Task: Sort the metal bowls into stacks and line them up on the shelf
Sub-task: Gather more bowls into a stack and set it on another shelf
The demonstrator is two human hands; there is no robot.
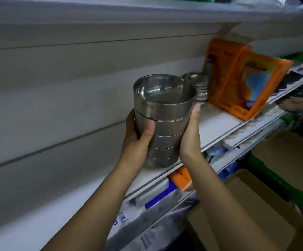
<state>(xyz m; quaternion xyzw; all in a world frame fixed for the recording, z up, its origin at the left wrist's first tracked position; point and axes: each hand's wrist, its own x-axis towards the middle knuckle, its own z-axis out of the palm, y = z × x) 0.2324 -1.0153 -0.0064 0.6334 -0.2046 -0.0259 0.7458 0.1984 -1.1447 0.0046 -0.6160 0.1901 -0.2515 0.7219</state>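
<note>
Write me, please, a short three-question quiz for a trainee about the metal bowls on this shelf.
1. True or false: the left hand alone holds the tall stack of bowls.
2. What stands on the shelf to the right of the bowls? A. orange boxes B. glass jars C. green bottles
3. Fill in: ___ stacks of metal bowls are in view.
Key: 1. False; the right hand holds it too. 2. A. 3. Two; a smaller stack stands behind the tall one.
</note>
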